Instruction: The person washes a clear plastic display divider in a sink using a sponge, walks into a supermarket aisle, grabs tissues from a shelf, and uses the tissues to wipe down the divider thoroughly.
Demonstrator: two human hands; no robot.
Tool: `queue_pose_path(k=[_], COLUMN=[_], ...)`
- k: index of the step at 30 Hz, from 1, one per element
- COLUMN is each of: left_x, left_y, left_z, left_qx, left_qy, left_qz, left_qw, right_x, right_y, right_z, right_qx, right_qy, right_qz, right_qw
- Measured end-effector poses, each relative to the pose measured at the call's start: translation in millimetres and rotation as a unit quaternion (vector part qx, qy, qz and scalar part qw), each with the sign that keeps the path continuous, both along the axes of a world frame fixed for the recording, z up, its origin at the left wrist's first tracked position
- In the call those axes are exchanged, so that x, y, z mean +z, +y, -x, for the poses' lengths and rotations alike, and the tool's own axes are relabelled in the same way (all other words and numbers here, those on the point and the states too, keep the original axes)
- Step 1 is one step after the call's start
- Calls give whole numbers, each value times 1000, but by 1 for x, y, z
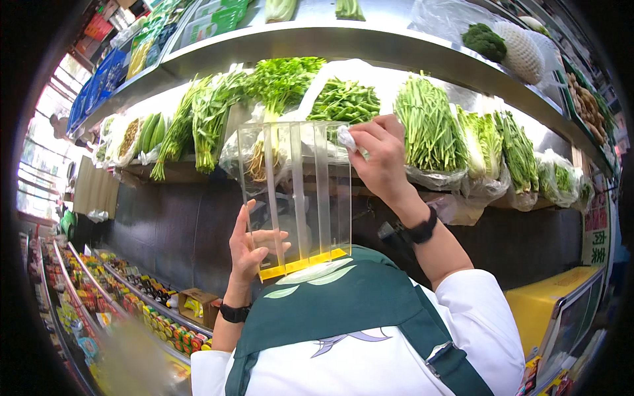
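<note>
A clear plastic divided tray (307, 198) stands upright in front of my chest, with thin strips running along it and a yellow strip (303, 264) along its lower edge. At its lower left side, my left hand (252, 242) supports it, thumb and fingers spread about the edge. My right hand (379, 151) pinches a small crumpled white wad (346, 138), perhaps tissue or cloth, at the tray's upper right corner. The lower edge is close to my green apron (327, 317). Through the clear plastic, bundled greens show behind it.
A lit shelf ahead carries garlic chives (431, 128), green peppers (344, 101) and leafy bundles (213, 119). Above runs a metal shelf edge (346, 42). Shelves of packaged goods (173, 329) are at lower left; a yellow cabinet (550, 302) stands at right.
</note>
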State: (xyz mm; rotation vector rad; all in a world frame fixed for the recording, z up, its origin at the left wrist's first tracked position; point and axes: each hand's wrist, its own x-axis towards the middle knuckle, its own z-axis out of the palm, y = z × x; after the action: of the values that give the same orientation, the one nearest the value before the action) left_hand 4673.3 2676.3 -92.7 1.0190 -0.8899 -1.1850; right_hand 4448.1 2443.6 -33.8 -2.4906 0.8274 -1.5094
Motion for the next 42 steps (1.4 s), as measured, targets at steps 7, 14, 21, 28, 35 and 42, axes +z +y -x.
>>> queue_pose_path(k=[7, 14, 21, 28, 35, 42], left_x=[3, 1, 6, 9, 9, 5], left_y=[-26, -52, -76, -96, -109, -130], left_z=[17, 39, 65, 72, 71, 79], left_qx=[-57, -81, -101, -167, -198, -313], left_qy=[-12, 2, -5, -42, -33, -25], left_qz=[7, -12, -42, -16, -22, -84], left_qw=[998, 997, 994, 985, 979, 946], right_x=[-36, -61, -42, -39, -55, -80], right_y=[-22, 8, -2, -49, -5, 88], right_z=[0, 62, 117, 124, 142, 154], right_qx=[-59, 24, -17, -138, -119, -122], right_qy=[12, 92, 75, 210, 221, 255], right_qz=[83, -22, -10, 130, 38, -56], right_qw=[995, 995, 997, 959, 967, 957])
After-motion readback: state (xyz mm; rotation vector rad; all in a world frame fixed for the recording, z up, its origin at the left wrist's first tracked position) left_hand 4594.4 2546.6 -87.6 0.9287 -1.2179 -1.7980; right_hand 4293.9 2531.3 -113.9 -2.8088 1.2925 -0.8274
